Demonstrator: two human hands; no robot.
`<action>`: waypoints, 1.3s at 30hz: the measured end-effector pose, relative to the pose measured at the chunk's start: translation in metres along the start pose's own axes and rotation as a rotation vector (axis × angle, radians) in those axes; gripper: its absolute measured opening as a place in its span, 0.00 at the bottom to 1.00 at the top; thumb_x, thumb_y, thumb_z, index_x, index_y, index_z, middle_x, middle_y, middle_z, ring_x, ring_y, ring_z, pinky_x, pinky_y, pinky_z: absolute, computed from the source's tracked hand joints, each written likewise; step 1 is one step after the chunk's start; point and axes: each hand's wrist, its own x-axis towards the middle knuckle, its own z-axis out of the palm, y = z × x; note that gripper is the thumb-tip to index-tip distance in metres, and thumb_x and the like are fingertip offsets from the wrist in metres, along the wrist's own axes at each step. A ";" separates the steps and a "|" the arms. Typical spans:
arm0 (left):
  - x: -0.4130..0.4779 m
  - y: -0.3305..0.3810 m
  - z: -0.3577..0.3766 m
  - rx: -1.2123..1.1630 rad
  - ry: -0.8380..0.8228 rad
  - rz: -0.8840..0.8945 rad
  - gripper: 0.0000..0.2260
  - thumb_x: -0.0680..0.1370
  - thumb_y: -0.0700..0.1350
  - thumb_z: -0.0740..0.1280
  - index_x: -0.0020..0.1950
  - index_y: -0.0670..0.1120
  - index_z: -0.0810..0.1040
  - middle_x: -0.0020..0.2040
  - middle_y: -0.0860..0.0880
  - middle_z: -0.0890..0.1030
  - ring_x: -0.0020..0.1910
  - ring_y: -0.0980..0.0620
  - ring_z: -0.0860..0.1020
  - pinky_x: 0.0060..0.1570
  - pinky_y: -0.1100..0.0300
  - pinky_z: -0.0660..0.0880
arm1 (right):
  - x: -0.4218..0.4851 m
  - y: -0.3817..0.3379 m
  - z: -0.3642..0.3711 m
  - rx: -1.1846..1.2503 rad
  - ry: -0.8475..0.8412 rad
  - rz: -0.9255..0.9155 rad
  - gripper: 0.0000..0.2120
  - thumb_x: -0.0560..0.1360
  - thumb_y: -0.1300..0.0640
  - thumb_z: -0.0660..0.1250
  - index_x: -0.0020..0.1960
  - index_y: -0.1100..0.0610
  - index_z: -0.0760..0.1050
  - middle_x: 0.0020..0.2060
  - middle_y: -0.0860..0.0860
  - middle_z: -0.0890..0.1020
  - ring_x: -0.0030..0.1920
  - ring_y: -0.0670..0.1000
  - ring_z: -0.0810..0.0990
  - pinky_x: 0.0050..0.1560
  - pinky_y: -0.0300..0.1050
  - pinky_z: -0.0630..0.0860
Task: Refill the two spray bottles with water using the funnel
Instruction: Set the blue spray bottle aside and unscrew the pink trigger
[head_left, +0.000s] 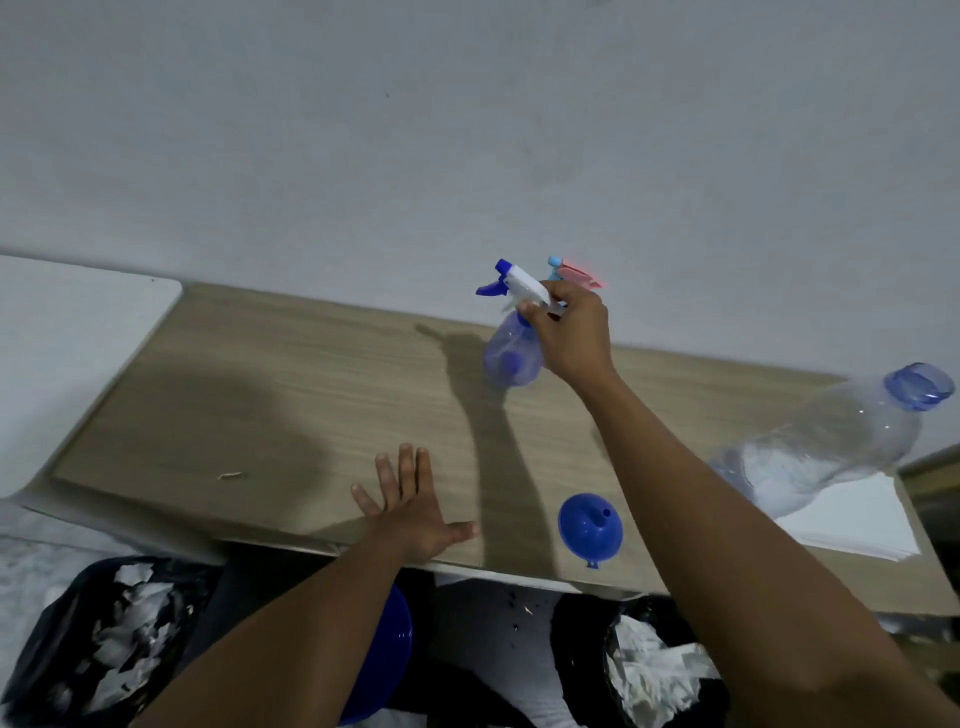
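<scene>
Two spray bottles sit beyond the round blue plastic funnel (589, 525), which lies mouth down, seemingly waiting for an open neck. The right hand (571, 332) pinches the translucent blue spray bottle (511, 358) by its white-and-blue trigger head, likely to unscrew it, half hiding the pink-headed spray bottle (579, 274). The left hand (410, 499) rests flat, fingers spread, left of the funnel, the clear blue-capped water bottle (831, 447) to its right.

Bare tabletop (260, 395) ahead, left of left hand (415, 514) fingers. Funnel (590, 525) right of its thumb. Right hand (571, 332) fingers hemmed: blue spray bottle (511, 358), pink spray bottle (574, 273), wall (467, 130) behind. Water bottle (826, 447) well right.
</scene>
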 end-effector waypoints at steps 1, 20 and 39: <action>0.000 0.000 -0.001 0.001 -0.003 0.002 0.61 0.63 0.79 0.60 0.73 0.50 0.23 0.71 0.51 0.19 0.71 0.41 0.21 0.66 0.29 0.30 | 0.011 0.000 0.006 -0.022 -0.013 0.002 0.06 0.75 0.60 0.69 0.52 0.58 0.82 0.36 0.46 0.78 0.33 0.42 0.74 0.32 0.28 0.66; 0.009 -0.001 0.000 -0.046 0.019 -0.005 0.63 0.60 0.78 0.62 0.73 0.52 0.22 0.70 0.52 0.18 0.69 0.42 0.19 0.66 0.30 0.28 | 0.061 0.013 0.044 -0.236 -0.069 -0.192 0.29 0.78 0.63 0.67 0.76 0.53 0.64 0.73 0.52 0.68 0.66 0.51 0.73 0.58 0.39 0.69; 0.124 0.190 -0.124 -0.655 0.366 0.417 0.32 0.78 0.48 0.68 0.78 0.48 0.57 0.73 0.45 0.70 0.71 0.45 0.69 0.69 0.48 0.70 | 0.051 0.098 -0.019 0.159 -0.116 0.399 0.20 0.81 0.63 0.54 0.72 0.58 0.69 0.62 0.52 0.75 0.57 0.50 0.76 0.58 0.48 0.75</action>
